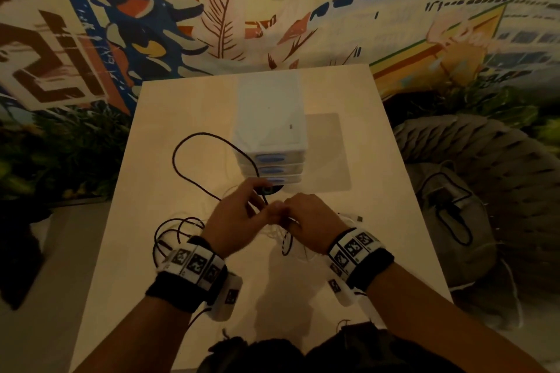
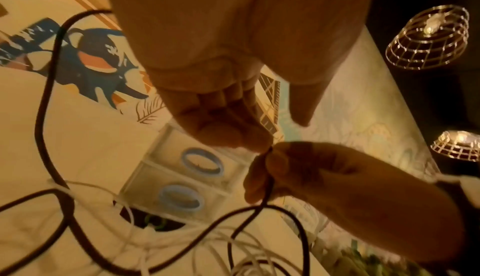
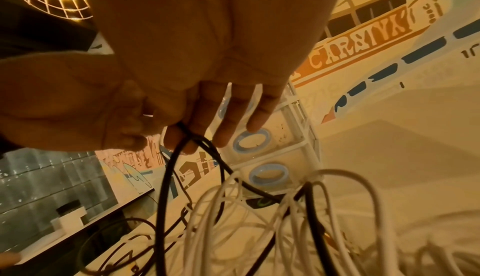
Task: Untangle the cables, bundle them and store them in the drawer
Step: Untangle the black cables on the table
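A long black cable (image 1: 178, 166) loops over the pale table (image 1: 388, 251) left of a white drawer unit (image 1: 269, 118) with three blue handles, all drawers closed. Both hands meet in front of the unit. My left hand (image 1: 260, 212) pinches the black cable (image 2: 43, 106) at its fingertips (image 2: 249, 140). My right hand (image 1: 288, 215) grips the same cable (image 3: 163, 177) just below, fingers (image 3: 182, 134) curled round it. A tangle of thin white cables (image 3: 233, 219) hangs and lies under the hands, threaded through the black one.
A small dark object with a green ring (image 1: 268, 190) lies at the foot of the drawer unit (image 2: 182, 167). A cable plug (image 1: 359, 218) rests right of my hands. A grey pouf (image 1: 472, 191) stands right of the table, plants (image 1: 60, 145) on the left.
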Motion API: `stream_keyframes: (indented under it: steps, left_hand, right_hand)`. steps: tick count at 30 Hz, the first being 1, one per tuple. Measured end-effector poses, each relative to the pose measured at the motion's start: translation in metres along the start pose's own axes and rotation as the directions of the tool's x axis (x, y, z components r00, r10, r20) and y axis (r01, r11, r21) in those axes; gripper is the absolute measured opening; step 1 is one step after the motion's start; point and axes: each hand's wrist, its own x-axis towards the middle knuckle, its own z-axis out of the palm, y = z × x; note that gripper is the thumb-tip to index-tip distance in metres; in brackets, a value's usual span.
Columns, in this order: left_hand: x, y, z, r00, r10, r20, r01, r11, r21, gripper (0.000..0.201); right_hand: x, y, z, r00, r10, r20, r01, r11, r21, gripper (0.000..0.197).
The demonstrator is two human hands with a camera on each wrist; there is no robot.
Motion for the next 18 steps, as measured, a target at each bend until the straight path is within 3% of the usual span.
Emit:
stream_keyframes:
  steps: [2,5,7,11,15,18]
  left_hand:
    - [0.001,-0.002,0.01,1.0,0.016,0.026,-0.018,0.994,0.11,0.037]
    - [0.002,0.001,0.011,0.992,0.11,-0.059,-0.104,0.989,0.106,0.01]
    - [0.001,0.006,0.009,0.977,0.175,-0.124,-0.167,0.983,0.073,0.009]
    - [-0.003,0.019,0.0,0.936,0.229,-0.266,-0.25,0.967,-0.047,0.011]
    - [-0.007,0.025,-0.016,0.897,0.202,-0.394,-0.281,0.948,-0.153,0.011]
    - [-0.009,0.026,-0.023,0.899,0.142,-0.415,-0.26,0.935,-0.242,0.012]
  right_hand:
    - [-0.004,0.0,0.0,0.998,0.038,0.049,-0.04,0.999,0.037,0.03]
    - [-0.011,0.003,0.002,0.99,0.088,0.114,-0.105,0.984,0.146,0.029]
    - [-0.012,0.002,0.003,0.985,0.134,0.105,-0.152,0.969,0.194,0.026]
    - [-0.007,0.004,0.005,0.956,0.208,0.207,-0.234,0.966,0.111,0.033]
    - [-0.01,0.014,0.009,0.957,0.226,0.184,-0.247,0.963,0.104,0.036]
    - [-0.01,0.016,0.01,0.96,0.226,0.166,-0.241,0.968,0.075,0.029]
